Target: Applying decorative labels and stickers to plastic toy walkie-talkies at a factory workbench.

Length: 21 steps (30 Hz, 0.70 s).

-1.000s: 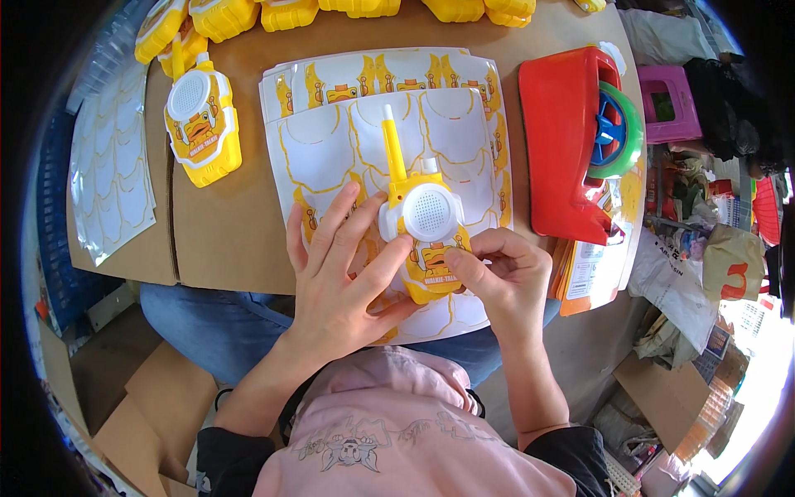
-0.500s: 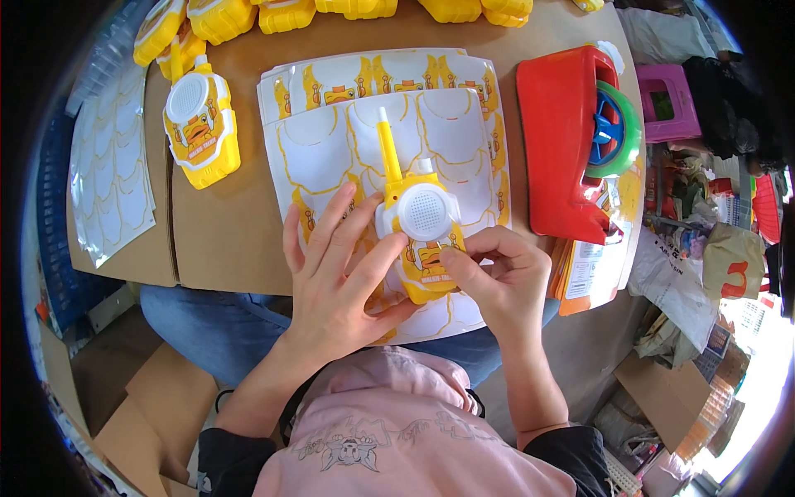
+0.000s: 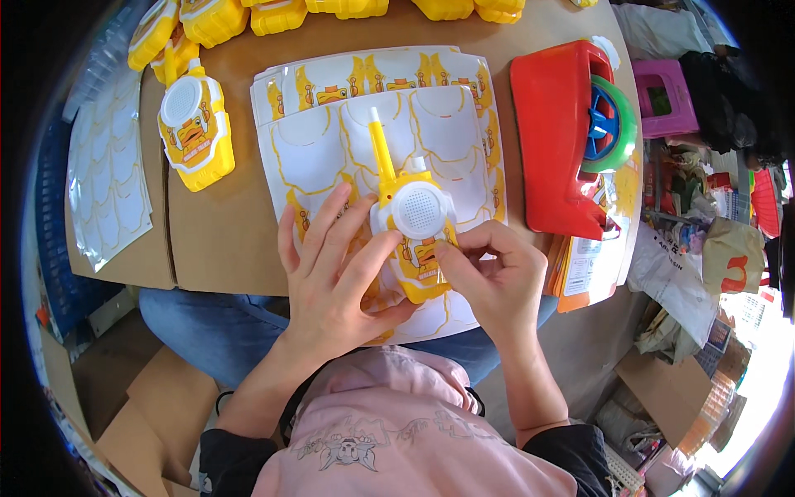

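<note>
A yellow toy walkie-talkie point(image 3: 424, 282) with a round white speaker grille and a yellow antenna lies in front of me, on top of sticker sheets point(image 3: 302, 153). My left hand point(image 3: 331, 277) steadies its left side, the index finger by the grille and the thumb near the bottom end, other fingers spread over the sheets. My right hand point(image 3: 495, 269) is closed, fingers curled, its thumb and index finger pinched at the right edge of the duck sticker point(image 3: 424, 255) on the toy's front. The right fingertips partly cover that sticker's edge.
Another walkie-talkie point(image 3: 195, 137), with its duck sticker on, lies at the left beside a used-looking sticker sheet point(image 3: 108, 166). Several yellow toys point(image 3: 277, 16) line the table's far edge. To the right stand a red tape dispenser point(image 3: 546, 141) with a green roll point(image 3: 617, 124) and orange-and-white cards point(image 3: 575, 269).
The view has shifted a little, moving the tabletop things slightly left. Both hands keep nearly the same grip on the toy, the right thumb still at the sticker's edge.
</note>
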{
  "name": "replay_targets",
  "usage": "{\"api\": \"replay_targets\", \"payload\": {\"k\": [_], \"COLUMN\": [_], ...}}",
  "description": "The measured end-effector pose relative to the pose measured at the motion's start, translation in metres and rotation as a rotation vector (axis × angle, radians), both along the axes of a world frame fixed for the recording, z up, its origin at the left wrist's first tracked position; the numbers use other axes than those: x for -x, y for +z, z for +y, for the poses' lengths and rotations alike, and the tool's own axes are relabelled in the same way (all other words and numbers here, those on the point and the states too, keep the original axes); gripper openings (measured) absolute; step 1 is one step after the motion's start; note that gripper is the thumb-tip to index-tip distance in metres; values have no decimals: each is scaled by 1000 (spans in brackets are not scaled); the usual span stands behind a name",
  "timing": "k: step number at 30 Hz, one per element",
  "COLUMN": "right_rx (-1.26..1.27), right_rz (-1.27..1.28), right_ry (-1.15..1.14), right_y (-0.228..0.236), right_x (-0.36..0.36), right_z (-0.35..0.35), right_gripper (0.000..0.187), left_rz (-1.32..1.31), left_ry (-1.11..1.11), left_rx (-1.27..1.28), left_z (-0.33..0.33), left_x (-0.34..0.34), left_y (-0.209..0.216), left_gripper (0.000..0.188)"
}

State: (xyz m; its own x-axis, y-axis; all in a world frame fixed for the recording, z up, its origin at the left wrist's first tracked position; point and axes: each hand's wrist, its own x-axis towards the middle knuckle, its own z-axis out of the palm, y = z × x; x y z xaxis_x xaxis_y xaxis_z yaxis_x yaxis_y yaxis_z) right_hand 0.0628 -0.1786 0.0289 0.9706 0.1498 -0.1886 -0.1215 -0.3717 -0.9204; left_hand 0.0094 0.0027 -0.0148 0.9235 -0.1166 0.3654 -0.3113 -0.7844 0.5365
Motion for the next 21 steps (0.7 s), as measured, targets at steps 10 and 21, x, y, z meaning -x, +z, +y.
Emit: {"api": "replay_targets", "payload": {"k": [10,21], "right_rx": [10,67], "right_rz": [30,-3], "right_ry": [-9,4], "right_y": [0,5], "right_x": [-2,-3], "right_z": [0,3], "right_gripper": [9,9], "left_rz": [-15,-34], "left_ry": [4,3], "left_rx": [-10,-10], "left_z": [-1,0], "left_x": [0,0], "left_y": [0,-1], "left_gripper": [77,77]}}
